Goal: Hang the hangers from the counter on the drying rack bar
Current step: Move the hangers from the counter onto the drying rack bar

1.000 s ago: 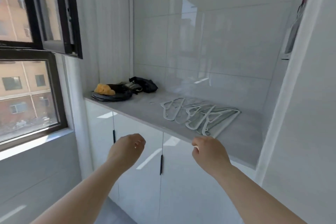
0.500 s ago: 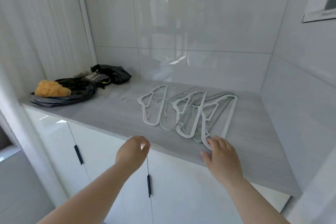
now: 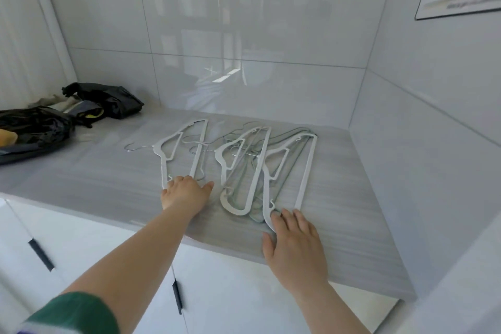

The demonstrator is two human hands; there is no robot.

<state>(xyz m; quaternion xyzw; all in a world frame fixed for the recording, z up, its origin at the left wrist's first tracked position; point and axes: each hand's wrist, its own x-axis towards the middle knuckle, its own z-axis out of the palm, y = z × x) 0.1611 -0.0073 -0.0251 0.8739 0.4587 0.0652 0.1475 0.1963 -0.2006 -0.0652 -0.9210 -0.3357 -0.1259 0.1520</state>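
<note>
Head view: a person faces a grey surface (image 3: 95,179) set in a white tiled corner, with both bare arms reaching over its front edge.
Hangers (image 3: 257,168): all lie flat on the surface, fanned side by side, ends toward the person and wire hooks pointing left.
Appearance: thin white plastic frames with notched shoulders and small metal hooks. Several greenish ones are stacked beneath the middle and right frames, so the exact count cannot be read.
Left grip (image 3: 187,194): rests palm down on the near end of the leftmost hanger (image 3: 163,168), thumb out to the right. The fingers cover the frame end, and whether they curl round it cannot be told.
Right grip (image 3: 295,244): flat and spread, holding nothing. The fingertips (image 3: 276,218) touch the near end of the rightmost hanger (image 3: 307,171).
Reason for placement: the near ends are the closest parts, so each grip likely goes there to gather the fan together.
Handling note: overlapped frames and hooks may snag when lifted.
Drying rack bar: not in view.
Task state: judged at the pickup stage, with no hanger hung yet.
Other items: black bags (image 3: 35,127) at far left of the surface; cabinet doors (image 3: 108,247) below.
</note>
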